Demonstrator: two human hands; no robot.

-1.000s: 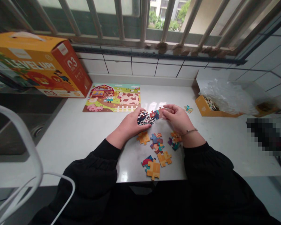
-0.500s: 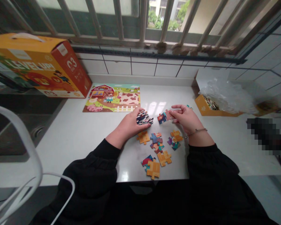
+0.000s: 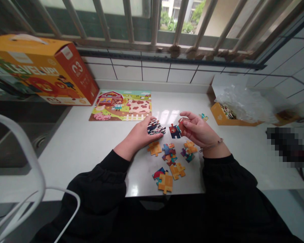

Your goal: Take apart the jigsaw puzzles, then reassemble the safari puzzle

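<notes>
My left hand (image 3: 141, 135) is wrapped round a stack of puzzle pieces (image 3: 155, 128), their edges showing between thumb and fingers. To its right, my right hand (image 3: 196, 130) pinches a dark blue and red puzzle piece (image 3: 175, 131) between thumb and fingers, just above the counter; a reddish part of what it holds shows by the thumb. Below the hands lie several loose pieces: an orange one (image 3: 154, 148), a blue and pink group (image 3: 169, 154), an orange and purple group (image 3: 189, 151), another orange one (image 3: 177, 170) and an orange one (image 3: 165, 182) overlapping a red-blue one.
A farm picture (image 3: 121, 106) lies at the back left, beside a large orange box (image 3: 40, 74). An open yellow box (image 3: 235, 120) with pieces and clear plastic stands at the back right. One small piece (image 3: 203, 117) lies behind my right hand. A white cable (image 3: 76, 199) crosses the lower left.
My right hand has shifted slightly left and turned, tilting the held piece. The small piece behind it now shows more fully. My left hand has stayed nearly still.
</notes>
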